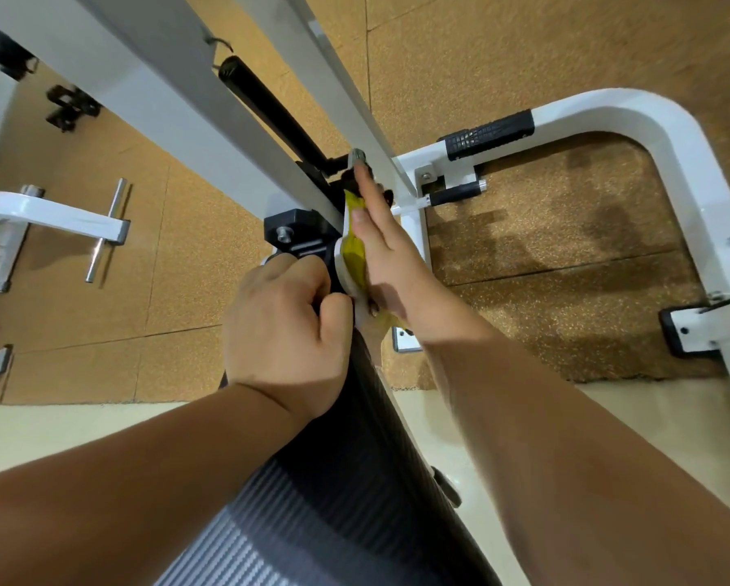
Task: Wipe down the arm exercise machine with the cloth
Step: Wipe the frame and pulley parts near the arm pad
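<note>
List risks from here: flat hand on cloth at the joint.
1. Right hand lies flat, fingertips past the cloth beside the bolt: pinch risk if the frame swings.
2. Cloth is only pressed, not gripped: it may slip and drop.
3. Left hand grips the pad top close by: same pinch risk.

Left hand (285,327) clenched (right hand (386,255) flat)

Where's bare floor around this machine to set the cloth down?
Bare floor inside the curved white frame, and between the chrome weight peg and the diagonal beam. Crowded at the roller end, where left hand, right hand and cloth meet.
</note>
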